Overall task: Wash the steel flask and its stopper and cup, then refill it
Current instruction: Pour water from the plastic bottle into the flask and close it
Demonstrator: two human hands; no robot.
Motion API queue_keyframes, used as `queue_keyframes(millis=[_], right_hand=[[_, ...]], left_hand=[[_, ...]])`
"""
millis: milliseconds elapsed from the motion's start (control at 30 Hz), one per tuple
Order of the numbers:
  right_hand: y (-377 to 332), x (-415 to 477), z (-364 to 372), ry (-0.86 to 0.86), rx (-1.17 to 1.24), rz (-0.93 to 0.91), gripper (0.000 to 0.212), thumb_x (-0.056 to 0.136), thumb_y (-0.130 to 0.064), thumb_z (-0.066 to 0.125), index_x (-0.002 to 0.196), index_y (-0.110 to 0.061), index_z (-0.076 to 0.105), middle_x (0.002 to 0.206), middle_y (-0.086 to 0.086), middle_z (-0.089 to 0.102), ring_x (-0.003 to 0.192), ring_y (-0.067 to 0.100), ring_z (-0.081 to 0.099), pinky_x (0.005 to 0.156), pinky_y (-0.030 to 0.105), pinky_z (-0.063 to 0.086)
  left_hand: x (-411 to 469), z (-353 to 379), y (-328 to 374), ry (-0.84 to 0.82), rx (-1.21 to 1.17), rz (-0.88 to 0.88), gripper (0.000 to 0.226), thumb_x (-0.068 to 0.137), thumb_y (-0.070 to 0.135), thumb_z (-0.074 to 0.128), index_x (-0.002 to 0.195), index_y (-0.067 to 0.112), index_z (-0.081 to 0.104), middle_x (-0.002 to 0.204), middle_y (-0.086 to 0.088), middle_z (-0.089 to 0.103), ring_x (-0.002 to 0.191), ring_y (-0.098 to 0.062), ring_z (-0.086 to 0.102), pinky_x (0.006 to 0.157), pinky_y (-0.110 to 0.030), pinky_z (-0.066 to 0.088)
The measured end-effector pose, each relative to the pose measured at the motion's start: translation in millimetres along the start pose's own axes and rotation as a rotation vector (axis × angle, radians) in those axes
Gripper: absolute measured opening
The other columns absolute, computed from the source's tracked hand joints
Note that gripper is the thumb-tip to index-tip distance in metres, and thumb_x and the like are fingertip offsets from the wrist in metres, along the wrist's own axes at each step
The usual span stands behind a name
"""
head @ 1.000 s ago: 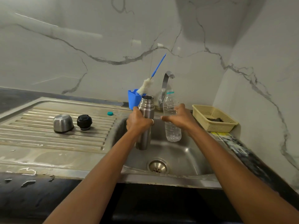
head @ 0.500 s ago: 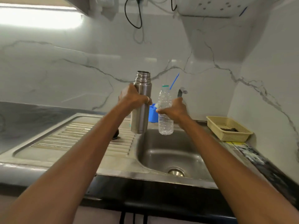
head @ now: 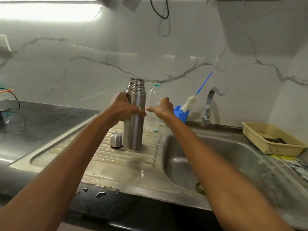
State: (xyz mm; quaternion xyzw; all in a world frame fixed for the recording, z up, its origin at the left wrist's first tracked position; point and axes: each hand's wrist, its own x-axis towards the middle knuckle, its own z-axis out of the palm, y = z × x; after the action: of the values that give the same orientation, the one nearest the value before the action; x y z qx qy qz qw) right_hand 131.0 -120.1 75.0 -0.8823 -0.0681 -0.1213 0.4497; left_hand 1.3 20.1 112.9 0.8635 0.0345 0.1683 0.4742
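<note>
The open steel flask [head: 135,130] stands upright on the ribbed drainboard [head: 116,157], without its stopper or cup. My left hand [head: 121,107] grips its upper body. Just behind and to the right of it is a clear plastic water bottle [head: 152,95] with a green neck ring, held upright by my right hand [head: 164,108] around its middle. The steel cup [head: 116,139] sits upside down on the drainboard, touching the flask's left side. The black stopper is hidden.
The sink basin [head: 191,160] lies to the right, with the tap [head: 209,105] behind it. A blue holder [head: 180,113] with a bottle brush [head: 189,102] stands by the wall. A yellow basket [head: 255,132] sits far right. Dark wet countertop [head: 41,120] is at the left.
Both hands carried the flask and the bottle from over the sink basin leftward to the drainboard. The flask now stands on it beside the cup.
</note>
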Motion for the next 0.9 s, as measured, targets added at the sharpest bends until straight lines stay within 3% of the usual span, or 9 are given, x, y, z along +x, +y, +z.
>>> queue_keyframes(millis=[67,200,400,567,667,900], right_hand=[[6.7,13.6,18.5,-0.006,-0.010,-0.002,0.084,0.084,-0.040,0.082,0.143,-0.002,0.036,0.144,0.016,0.052,0.130,0.032,0.054,0.098,0.036,0.048],[15.8,34.6,44.6,-0.013,0.005,-0.002,0.079,0.085,-0.033,0.081,0.142,-0.002,0.036,0.140,0.015,0.052,0.126,0.031,0.055,0.097,0.035,0.052],[24.5,57.5,72.7,-0.018,-0.046,-0.036,0.081,0.084,-0.036,0.081,0.141,-0.002,0.035,0.136,0.016,0.054,0.123,0.032,0.057,0.089,0.033,0.050],[30.4,64.4,79.6,-0.017,-0.086,-0.049,0.073,0.085,-0.033,0.079,0.136,-0.003,0.035,0.131,0.017,0.057,0.116,0.032,0.060,0.092,0.039,0.055],[31.8,65.3,80.3,-0.019,-0.105,-0.058,0.073,0.086,-0.033,0.079,0.136,-0.003,0.035,0.130,0.016,0.057,0.116,0.031,0.061,0.090,0.035,0.054],[30.6,52.9,67.7,-0.094,-0.109,0.011,0.104,0.073,-0.038,0.090,0.146,0.001,0.027,0.140,0.015,0.051,0.127,0.030,0.055,0.099,0.036,0.053]], left_hand=[[6.4,-1.3,-11.5,-0.047,0.007,-0.006,0.042,0.060,0.017,0.094,0.094,0.016,0.070,0.090,-0.010,0.071,0.086,-0.027,0.069,0.068,-0.036,0.054],[12.5,-3.7,-25.9,-0.125,-0.014,0.002,0.042,0.068,0.006,0.089,0.105,0.008,0.069,0.103,-0.017,0.072,0.090,-0.028,0.069,0.073,-0.036,0.054],[19.8,-4.5,-40.1,-0.174,-0.006,0.006,0.041,0.069,0.008,0.089,0.104,0.014,0.069,0.101,-0.012,0.073,0.095,-0.027,0.069,0.078,-0.039,0.057],[23.5,-6.1,-43.9,-0.173,-0.013,0.012,0.038,0.069,0.007,0.090,0.100,0.015,0.069,0.099,-0.010,0.074,0.093,-0.024,0.071,0.082,-0.042,0.059],[23.9,-6.7,-47.1,-0.172,-0.023,0.012,0.039,0.069,0.007,0.089,0.102,0.015,0.069,0.100,-0.010,0.074,0.094,-0.024,0.071,0.081,-0.040,0.058],[14.8,-11.1,-44.8,-0.167,-0.025,0.006,0.041,0.069,0.007,0.089,0.103,0.015,0.069,0.100,-0.009,0.074,0.096,-0.026,0.070,0.083,-0.043,0.058]])
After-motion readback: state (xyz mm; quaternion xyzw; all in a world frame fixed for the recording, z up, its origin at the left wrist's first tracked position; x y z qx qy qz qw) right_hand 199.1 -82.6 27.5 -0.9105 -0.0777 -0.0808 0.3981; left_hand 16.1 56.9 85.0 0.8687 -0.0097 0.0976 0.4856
